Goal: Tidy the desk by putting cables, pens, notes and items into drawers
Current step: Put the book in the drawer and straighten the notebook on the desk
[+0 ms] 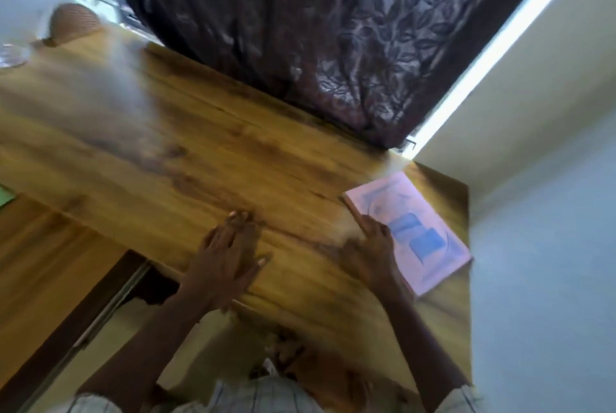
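A pink book [423,212] with a blue cover design lies flat near the right end of the wooden desk [200,152]. My right hand [370,249] is at the book's left edge, its fingers on the cover and edge; motion blur hides whether they curl round it. My left hand [230,249] lies flat on the desk top near the front edge, fingers straight, holding nothing. The whole view is blurred.
A dark patterned curtain [316,29] hangs behind the desk. A clear glass object [13,54] and a brown rounded thing [75,22] sit at the far left. A green item [5,194] shows at the left edge. A wall [540,246] bounds the right.
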